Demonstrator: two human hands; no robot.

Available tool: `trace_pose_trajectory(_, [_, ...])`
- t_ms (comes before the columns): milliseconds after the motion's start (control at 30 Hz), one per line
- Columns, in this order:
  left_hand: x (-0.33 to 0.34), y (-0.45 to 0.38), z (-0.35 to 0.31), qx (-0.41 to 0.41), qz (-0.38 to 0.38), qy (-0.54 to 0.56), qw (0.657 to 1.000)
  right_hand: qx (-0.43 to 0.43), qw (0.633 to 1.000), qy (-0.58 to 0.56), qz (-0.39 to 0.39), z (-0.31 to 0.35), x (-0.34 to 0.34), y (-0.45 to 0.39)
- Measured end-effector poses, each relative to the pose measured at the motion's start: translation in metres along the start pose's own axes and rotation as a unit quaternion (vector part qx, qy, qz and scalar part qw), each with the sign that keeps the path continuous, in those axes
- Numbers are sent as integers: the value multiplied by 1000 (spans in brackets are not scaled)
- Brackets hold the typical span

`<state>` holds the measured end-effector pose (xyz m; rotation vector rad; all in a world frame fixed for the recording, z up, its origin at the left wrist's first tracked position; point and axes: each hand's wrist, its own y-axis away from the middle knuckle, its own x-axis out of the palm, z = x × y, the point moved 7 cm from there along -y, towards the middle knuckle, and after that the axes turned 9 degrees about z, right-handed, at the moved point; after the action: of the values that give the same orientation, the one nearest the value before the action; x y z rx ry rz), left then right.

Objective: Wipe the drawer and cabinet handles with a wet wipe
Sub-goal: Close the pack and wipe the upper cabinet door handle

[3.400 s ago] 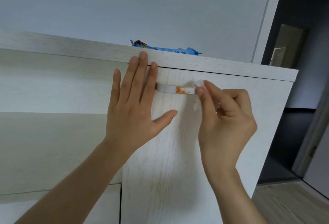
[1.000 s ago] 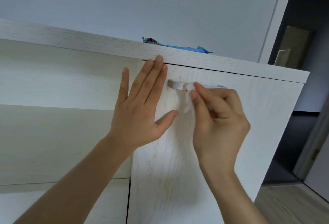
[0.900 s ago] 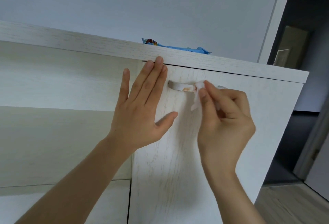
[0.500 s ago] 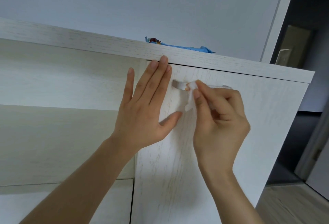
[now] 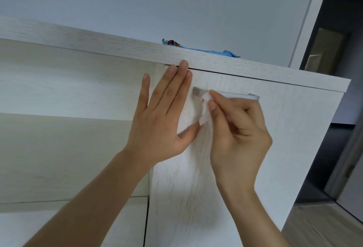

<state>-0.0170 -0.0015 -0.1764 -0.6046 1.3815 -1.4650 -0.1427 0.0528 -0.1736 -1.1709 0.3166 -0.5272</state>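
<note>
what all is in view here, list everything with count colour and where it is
cabinet door: 1, whitewashed wood grain, centre and right, shut under the top board
handle: 1, pale grey bar, near the door's upper edge, lying level
wet wipe: 1, white with a small orange stain, pressed on the handle's left part
top board: 1, whitewashed wood, running across above the door
open shelf space: 1, cream white, left of the door
blue packet: 1, blue with a red end, on the top board by the wall
wall: 1, white, behind the cabinet
floor: wood tone, lower right
left hand: 1, flat, fingers straight, against the door's left edge
right hand: 1, pinches the wet wipe at the handle
</note>
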Motion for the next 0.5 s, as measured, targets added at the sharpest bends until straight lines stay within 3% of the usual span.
trace_pose_trajectory(233, [1, 0, 0, 4, -8, 13, 1000, 16, 999, -15, 48, 2, 14, 13])
trace_pose_trajectory(333, [1, 1, 1, 5, -13, 14, 1000, 77, 993, -89, 16, 0, 7, 13])
trace_pose_trajectory(500, [-1, -1, 1, -1, -13, 15, 1000, 211, 954, -213, -27, -8, 9, 2])
